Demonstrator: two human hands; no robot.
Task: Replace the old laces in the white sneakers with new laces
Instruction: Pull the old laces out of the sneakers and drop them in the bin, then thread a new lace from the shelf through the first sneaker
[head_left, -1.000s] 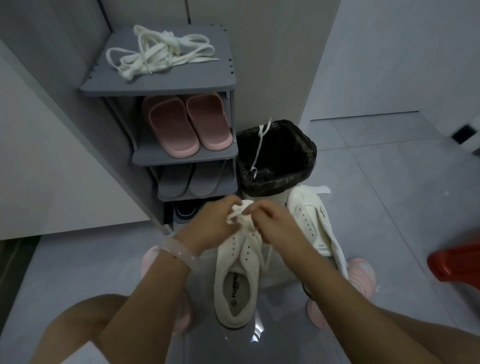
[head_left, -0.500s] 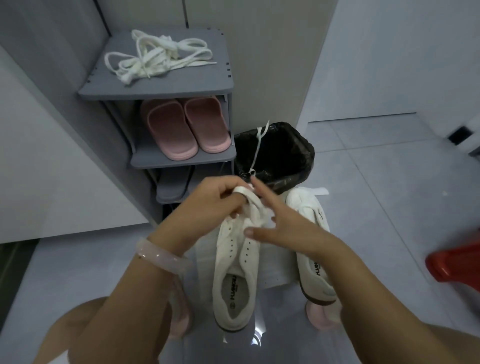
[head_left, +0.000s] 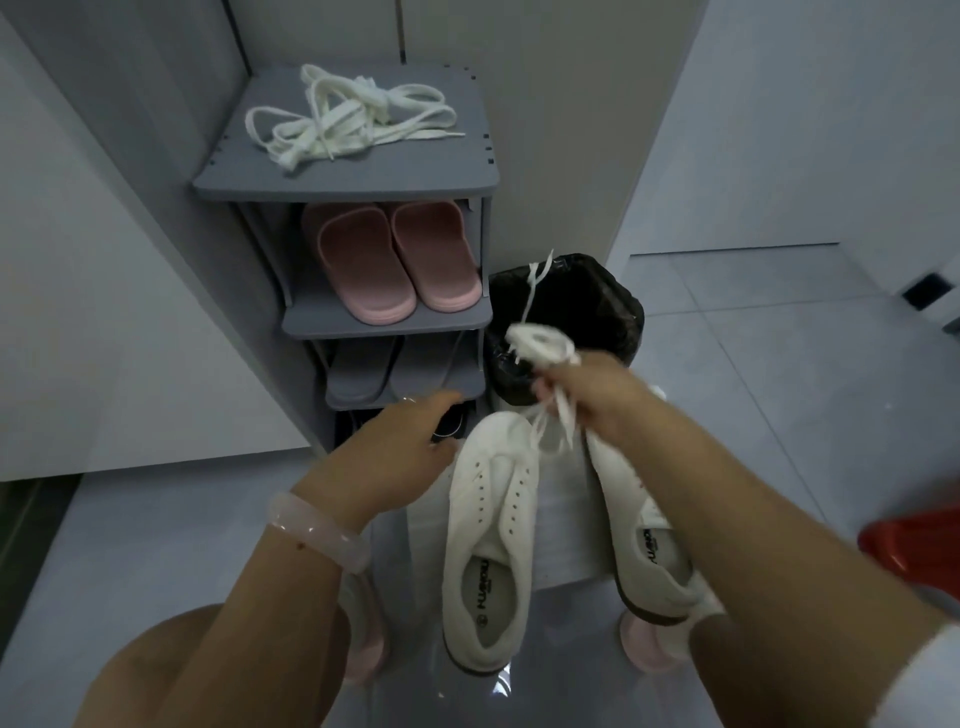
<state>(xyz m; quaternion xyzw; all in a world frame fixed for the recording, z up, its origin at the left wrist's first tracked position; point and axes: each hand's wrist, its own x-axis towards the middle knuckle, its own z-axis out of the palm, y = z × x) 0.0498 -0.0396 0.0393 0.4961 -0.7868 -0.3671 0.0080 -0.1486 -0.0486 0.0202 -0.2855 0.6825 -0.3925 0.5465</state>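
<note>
Matt white cloth sneakers (head_left: 491, 525), flat woven laces (head_left: 343, 122), glossy floor tiles (head_left: 779, 395), smooth pink rubbery slippers (head_left: 395, 260).

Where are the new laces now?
The new laces lie in a pile on the top shelf of the grey rack, above the pink slippers.

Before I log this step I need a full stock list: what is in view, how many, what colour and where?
sneakers: two, white, on the floor, eyelets bare
old lace: one, white, bunched in the right hand's grip by the bin
new laces: a pile, white, on the rack's top shelf
shoe rack: one, grey, against the wall
slippers: a pair, pink, second shelf
grey slippers: a pair, third shelf
bin: one, black-lined, beside the rack; a lace hangs over its rim
red object: one, right edge
bracelet: one, pale, left wrist
left hand: open, near the left sneaker
right hand: grips the lace
</note>
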